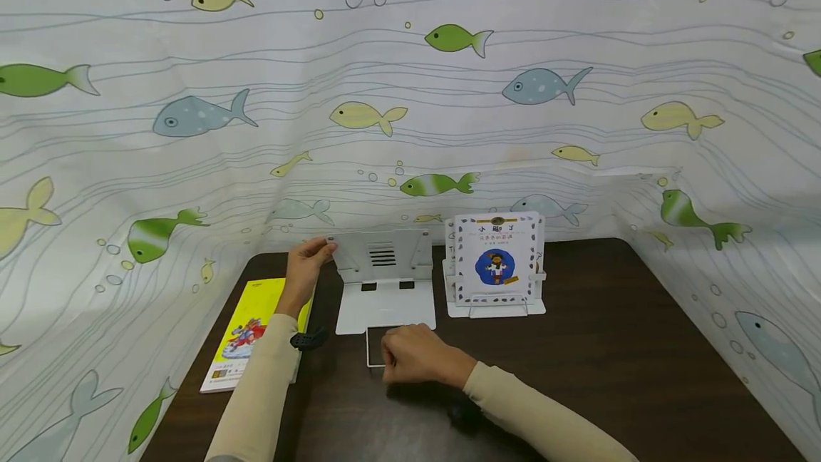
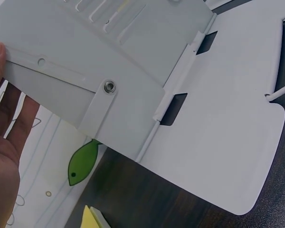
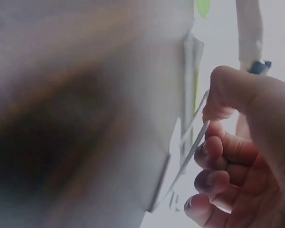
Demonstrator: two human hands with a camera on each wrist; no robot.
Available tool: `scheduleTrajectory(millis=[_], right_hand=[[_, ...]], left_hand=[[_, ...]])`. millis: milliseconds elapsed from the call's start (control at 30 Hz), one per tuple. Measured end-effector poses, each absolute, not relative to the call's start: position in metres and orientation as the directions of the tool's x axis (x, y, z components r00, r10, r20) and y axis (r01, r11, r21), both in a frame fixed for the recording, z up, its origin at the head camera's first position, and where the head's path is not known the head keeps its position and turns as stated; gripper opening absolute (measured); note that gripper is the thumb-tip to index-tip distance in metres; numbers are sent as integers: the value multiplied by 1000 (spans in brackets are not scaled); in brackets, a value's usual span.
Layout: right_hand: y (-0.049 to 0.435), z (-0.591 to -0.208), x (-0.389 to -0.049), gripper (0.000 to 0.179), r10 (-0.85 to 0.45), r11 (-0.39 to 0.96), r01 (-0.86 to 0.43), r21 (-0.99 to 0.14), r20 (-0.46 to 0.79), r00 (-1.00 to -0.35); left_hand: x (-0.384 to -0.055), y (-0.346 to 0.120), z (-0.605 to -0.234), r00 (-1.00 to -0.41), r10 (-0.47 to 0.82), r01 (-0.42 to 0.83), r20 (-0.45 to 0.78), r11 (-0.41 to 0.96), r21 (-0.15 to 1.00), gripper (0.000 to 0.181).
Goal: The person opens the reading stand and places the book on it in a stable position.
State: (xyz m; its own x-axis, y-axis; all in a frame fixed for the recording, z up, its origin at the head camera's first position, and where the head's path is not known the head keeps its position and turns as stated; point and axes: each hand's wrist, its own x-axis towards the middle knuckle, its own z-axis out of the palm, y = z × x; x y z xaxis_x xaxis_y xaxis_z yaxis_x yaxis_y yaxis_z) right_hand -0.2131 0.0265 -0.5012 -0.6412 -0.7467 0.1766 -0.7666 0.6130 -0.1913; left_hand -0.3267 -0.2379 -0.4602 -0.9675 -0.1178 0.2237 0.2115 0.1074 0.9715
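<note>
Taking the picture book (image 1: 497, 262) as our mark, we had the white metal stand (image 1: 385, 311) on the dark table (image 1: 609, 376) just to the book's left, its back panel (image 1: 349, 257) raised and its base plate (image 2: 223, 133) lying flat. Our left hand (image 1: 304, 268) pinched the panel's upper corner on the side away from the book, thumb on the near face and fingers behind. Our right hand (image 1: 420, 353), nearer to us than the book and to its left, gripped the wire bracket (image 1: 368, 348) between thumb and forefinger, the other fingers curled in. The bracket reached out from the base plate's near edge. The yellow book (image 1: 266, 298) lay beyond the stand, well to the left of the picture book. To handle the stand well, we judged it best to steady the panel by that corner without forcing the riveted strut (image 2: 109, 86), and to swing the thin wire gently and evenly, since a pull to one side might twist it or drag the base plate. Fingertips seemed safest clear of the hinge slots. Care was also due toward the picture book, which stood near enough to be knocked by a slipping panel.
</note>
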Motion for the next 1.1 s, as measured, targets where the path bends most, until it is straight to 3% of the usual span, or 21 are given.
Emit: scheduleTrajectory(millis=[300,600,867,1100], right_hand=[[38,-474,-224,19,-704,608,-728,-316,210,-679],[39,-477,-243,6,-536,588,-695,-414,444,-718],[31,-496,-266,5,-385,587,-531,-610,367,-847],[32,-510,-276,4,-400,590,-475,-653,275,-874]], left_hand=[[-326,-236,-463,-962,-99,246,253,84,966,30],[-323,-239,-464,-964,-107,238,245,74,968,31],[-320,-239,-464,-962,-121,232,243,97,968,32],[-320,-238,-467,-961,-120,240,251,99,966,28]])
